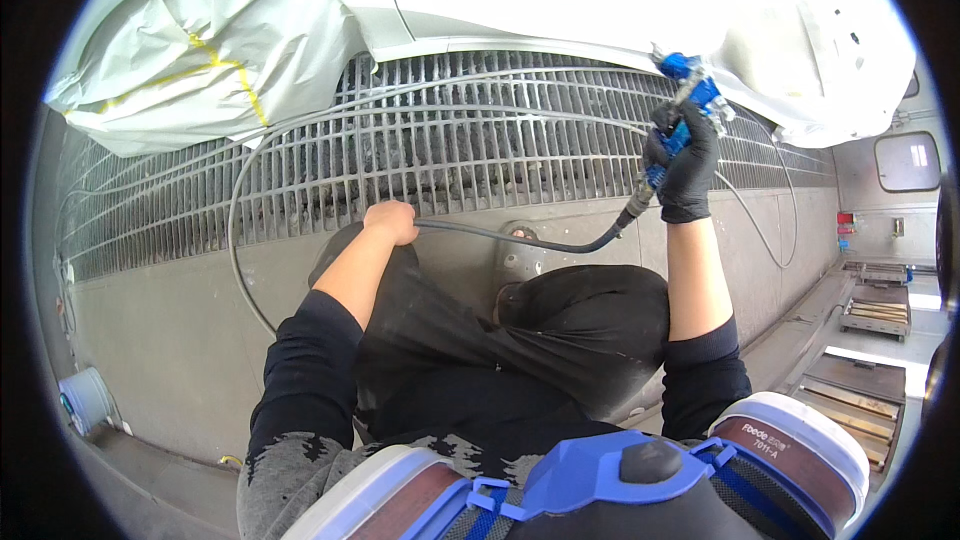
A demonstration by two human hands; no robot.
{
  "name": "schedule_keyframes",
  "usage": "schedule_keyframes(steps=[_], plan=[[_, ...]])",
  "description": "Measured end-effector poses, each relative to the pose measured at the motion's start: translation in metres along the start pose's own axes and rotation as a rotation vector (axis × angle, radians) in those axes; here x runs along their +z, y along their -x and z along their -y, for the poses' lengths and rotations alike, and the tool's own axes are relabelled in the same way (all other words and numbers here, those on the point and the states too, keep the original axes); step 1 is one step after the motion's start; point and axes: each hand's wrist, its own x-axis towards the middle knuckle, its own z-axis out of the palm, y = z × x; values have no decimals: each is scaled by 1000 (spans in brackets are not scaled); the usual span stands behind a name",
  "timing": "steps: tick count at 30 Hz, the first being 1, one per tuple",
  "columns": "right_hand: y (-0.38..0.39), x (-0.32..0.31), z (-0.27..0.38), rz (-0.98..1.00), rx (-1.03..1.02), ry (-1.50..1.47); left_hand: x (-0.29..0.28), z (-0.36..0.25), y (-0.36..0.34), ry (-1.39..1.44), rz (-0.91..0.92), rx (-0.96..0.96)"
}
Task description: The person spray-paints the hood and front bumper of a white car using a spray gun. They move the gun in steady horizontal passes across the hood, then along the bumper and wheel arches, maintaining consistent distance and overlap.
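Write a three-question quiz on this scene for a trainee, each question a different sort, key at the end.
1. Multiple choice: which hand holds the blue spray gun?
A) left
B) right
C) both together

2. True or false: the left hand wears a black glove.

3. Fill in the blank: the strips on the wrinkled white sheeting at upper left are coloured ____.

Key: 1. B, the right hand, raised over the floor grating. 2. False; it is bare. 3. Yellow.
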Motion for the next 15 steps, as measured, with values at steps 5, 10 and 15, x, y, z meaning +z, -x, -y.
schedule_keyframes(steps=[5,10,15], plan=[[-14,-26,1,-391,-97,3,4,1,-2,25,-66,14],[-10,10,-18,-301,-39,2,10,12,-6,-7,-48,-31],[16,78,-31,162,50,13,16,28,6,-7,-24,-77]])
